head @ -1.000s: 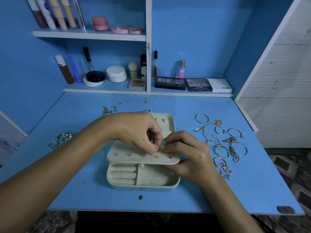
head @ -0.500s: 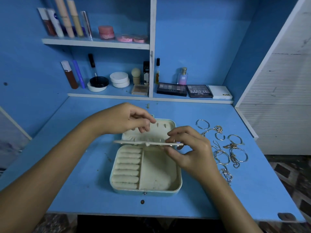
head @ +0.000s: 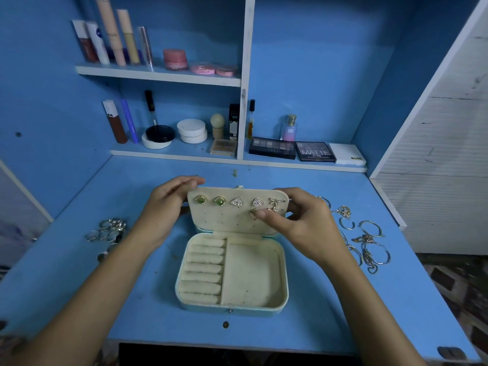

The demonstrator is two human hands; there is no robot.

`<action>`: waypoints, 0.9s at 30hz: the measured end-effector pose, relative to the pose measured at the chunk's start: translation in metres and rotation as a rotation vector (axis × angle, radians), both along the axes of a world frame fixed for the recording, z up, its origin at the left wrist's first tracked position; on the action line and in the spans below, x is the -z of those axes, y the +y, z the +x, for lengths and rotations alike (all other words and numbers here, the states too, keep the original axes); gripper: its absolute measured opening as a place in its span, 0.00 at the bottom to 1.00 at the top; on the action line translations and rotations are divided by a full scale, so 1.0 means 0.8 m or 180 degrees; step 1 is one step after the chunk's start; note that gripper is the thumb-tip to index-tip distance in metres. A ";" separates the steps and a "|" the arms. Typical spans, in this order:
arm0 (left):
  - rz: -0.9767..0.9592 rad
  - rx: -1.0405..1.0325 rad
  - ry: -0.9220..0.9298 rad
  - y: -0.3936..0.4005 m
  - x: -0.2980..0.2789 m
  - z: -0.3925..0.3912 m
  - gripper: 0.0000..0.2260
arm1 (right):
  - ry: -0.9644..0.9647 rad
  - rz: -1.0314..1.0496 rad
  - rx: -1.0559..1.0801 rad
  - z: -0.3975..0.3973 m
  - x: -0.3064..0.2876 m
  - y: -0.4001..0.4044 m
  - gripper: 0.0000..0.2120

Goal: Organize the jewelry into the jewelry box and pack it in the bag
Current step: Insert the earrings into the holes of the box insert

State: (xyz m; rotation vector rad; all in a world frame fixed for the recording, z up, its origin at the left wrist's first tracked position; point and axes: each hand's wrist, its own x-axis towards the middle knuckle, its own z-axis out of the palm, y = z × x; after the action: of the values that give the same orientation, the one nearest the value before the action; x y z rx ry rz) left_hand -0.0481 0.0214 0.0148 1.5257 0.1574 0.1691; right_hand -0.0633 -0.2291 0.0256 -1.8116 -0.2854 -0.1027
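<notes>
A pale green jewelry box point(head: 282, 302) lies open on the blue desk, with ring rolls on the left and a bare compartment on the right. Its cream earring panel point(head: 224, 220) stands raised at the back and carries several earrings point(head: 219, 201) in a row. My left hand point(head: 166, 204) holds the panel's left edge. My right hand point(head: 298, 220) holds its right edge, thumb pressing on an earring point(head: 253, 214) in the second row. Bracelets and chains point(head: 367, 239) lie loose to the right, rings point(head: 109, 229) to the left.
Cosmetics stand on two shelves at the back: tubes point(head: 113, 35), jars point(head: 191, 130), a perfume bottle point(head: 289, 128), palettes point(head: 314, 151). A small item point(head: 234, 172) lies behind the box. A white slatted door point(head: 449, 154) bounds the right side. No bag shows.
The earring panel has swung from lying flat over the box to standing up at the back, showing its earring fronts. Both hands moved back with it, and the view shifted closer.
</notes>
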 end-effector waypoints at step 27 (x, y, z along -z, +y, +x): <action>0.1773 -0.0594 -0.0398 -0.008 0.047 -0.018 0.07 | 0.0654 0.0116 0.0526 0.038 0.021 0.015 0.20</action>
State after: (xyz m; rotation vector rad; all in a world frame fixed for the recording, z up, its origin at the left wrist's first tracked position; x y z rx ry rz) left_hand -0.0622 0.0149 -0.0225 2.0474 0.1606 0.4871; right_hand -0.0328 -0.2172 0.0085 -1.7910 0.0119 -0.0369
